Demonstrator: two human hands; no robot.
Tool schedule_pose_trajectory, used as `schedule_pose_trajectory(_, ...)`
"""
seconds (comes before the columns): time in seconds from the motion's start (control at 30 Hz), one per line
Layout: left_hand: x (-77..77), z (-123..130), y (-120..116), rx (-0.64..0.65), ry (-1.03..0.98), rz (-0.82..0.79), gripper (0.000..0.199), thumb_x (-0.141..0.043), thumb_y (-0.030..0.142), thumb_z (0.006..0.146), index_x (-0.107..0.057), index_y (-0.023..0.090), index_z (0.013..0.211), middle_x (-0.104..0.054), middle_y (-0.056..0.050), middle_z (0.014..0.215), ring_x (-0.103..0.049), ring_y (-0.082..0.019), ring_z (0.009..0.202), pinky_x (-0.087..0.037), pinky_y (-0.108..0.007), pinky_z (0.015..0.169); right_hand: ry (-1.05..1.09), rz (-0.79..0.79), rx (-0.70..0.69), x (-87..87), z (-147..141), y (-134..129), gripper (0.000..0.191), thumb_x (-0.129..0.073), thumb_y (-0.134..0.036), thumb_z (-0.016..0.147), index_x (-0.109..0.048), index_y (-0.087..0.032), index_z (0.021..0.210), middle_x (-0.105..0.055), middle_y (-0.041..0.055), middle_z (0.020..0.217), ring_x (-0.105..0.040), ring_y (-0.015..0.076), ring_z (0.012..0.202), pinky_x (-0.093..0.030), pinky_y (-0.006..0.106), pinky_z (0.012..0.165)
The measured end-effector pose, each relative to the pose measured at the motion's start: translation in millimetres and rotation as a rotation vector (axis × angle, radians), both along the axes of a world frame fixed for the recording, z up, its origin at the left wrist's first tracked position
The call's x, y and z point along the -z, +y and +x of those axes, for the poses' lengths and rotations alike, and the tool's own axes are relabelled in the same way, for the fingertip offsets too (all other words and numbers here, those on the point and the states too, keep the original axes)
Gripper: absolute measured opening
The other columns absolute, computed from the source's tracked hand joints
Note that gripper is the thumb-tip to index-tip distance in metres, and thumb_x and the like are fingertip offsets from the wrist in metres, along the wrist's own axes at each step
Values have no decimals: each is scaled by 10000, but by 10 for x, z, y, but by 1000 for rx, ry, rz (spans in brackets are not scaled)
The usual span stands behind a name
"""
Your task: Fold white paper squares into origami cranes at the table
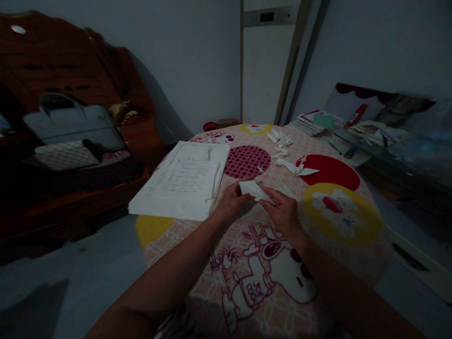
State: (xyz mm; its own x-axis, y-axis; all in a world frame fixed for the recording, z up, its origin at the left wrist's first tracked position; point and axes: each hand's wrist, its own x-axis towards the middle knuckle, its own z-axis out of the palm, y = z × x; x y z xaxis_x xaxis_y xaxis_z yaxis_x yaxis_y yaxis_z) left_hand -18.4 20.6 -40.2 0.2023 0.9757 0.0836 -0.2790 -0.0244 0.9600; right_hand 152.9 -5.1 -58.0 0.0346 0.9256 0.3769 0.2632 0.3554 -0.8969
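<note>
Paper (254, 190), apparently part-folded, is pinched in fingers of left hand (233, 199) and right hand (283, 207); beyond, right, a winged paper crane (297, 171) seems finished.

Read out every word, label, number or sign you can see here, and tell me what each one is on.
"JOE COOL", seemingly, on the printed dog on the tablecloth.
Paper stack: lines of writing, too small to read.
Tall white unit: marks on its top panel, too small.
Paper pile at right: too blurred.
Held folded paper: no text visible.
</note>
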Motion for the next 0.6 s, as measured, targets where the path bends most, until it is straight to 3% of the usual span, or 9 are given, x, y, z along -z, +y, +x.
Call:
schedule_pose_trajectory(0.1, 4, -5, -2, -3, 7, -8, 539, -820, 221, 618, -681, 133, 1131, -714, -77, 960, -635, -172, 826, -481, -277, 759, 168, -130, -55, -23, -26, 1, 432, -751, -249, 694, -721, -198, 1122, -749, 79, 1086, -708, 241, 949, -565, 393, 859)
schedule_pose_trajectory(0.27, -16, -4, -30, 46, 1, -24, 390, -819, 291, 658, -710, 122, 992, -721, -72, 911, -648, -174, 793, -498, -291, 755, 359, -353, -225, -134, -22, -32, 387, -786, -331, 673, -716, -166, 1016, -754, 37, 809, -679, 165, 635, -538, 274, 567)
schedule_pose_trajectory(0.6, -76, -11, -40, 35, 7, -72, 286, -828, 285, 645, -706, 99, 825, -686, -41, 719, -586, -104, 573, -460, -229, 575, 419, -356, -163, -217, 2, -61, 257, -786, -354, 688, -680, -164, 824, -726, 29, 703, -668, 153, 608, -514, 263, 576)
